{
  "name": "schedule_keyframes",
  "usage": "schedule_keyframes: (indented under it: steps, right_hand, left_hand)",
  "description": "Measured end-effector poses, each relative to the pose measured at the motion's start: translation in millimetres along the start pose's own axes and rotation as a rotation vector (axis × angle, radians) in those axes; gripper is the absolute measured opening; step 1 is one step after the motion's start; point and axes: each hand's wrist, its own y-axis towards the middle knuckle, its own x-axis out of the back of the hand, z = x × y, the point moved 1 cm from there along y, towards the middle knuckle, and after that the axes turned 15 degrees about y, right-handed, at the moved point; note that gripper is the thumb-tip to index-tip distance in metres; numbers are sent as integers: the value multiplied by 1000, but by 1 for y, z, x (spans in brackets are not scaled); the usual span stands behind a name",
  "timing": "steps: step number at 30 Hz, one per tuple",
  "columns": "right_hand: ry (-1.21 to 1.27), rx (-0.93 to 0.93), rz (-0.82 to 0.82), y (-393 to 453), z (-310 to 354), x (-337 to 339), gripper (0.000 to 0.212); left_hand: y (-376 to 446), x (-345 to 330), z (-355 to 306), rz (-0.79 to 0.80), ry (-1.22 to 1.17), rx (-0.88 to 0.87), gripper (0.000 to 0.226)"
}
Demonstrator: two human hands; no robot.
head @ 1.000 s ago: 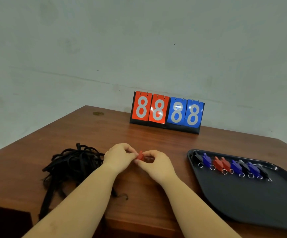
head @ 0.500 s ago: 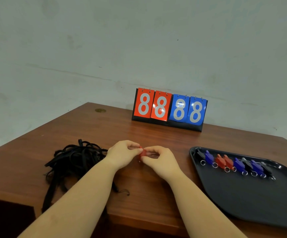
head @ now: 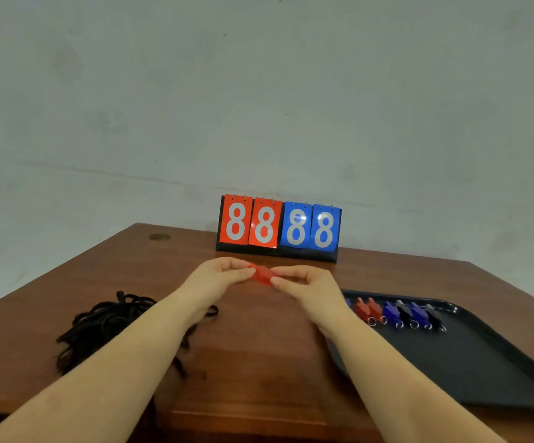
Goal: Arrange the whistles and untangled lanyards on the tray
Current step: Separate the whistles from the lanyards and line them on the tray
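A red whistle (head: 261, 275) is held above the middle of the brown table (head: 259, 340). My left hand (head: 217, 279) pinches its left end and my right hand (head: 307, 284) pinches its right end. A black tray (head: 470, 366) lies at the right, with a row of several red, blue and black whistles (head: 396, 311) along its far side. My right wrist hides the left end of that row. A tangled heap of black lanyards (head: 105, 327) lies on the table at the left, partly under my left forearm.
A flip scoreboard (head: 280, 227) with red and blue cards all showing 8 stands at the table's far edge, against the grey wall. The table's near edge runs just below my forearms.
Both hands have risen and moved away from me with the red whistle, which now shows more between the fingertips. The view has tilted upward. Tray and lanyards have not moved.
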Motion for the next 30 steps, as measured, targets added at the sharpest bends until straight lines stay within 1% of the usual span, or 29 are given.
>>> schedule_keyframes:
  steps: [3, 6, 10, 14, 18, 23, 27, 30]
  right_hand:
    - [56, -4, -40, -15, 10, 32, 22]
    - [45, 3, -67, -34, 15, 69, 16]
    - [30, -38, -121, -58, 11, 123, 20]
    - [-27, -70, -189, -78, -3, 170, 23]
    - [-15, -109, -252, -93, -26, 210, 24]
    - [-4, -155, -333, -92, -48, 248, 19]
    - [-58, -156, -397, -77, -57, 268, 21]
    - [-113, -143, -484, -58, -65, 281, 20]
  left_hand:
    - [-5, -16, -27, 60, 57, -66, 16]
    - [-11, -40, -54, 108, 93, -160, 14]
    - [-18, -83, -89, 193, 110, -242, 17]
    - [-17, -135, -110, 267, 65, -220, 22]
    - [-12, -186, -127, 322, 28, -179, 17]
    - [1, -233, -143, 379, -9, -174, 14]
    - [25, -259, -153, 351, -37, -160, 14]
    - [45, -275, -162, 303, -17, -190, 7]
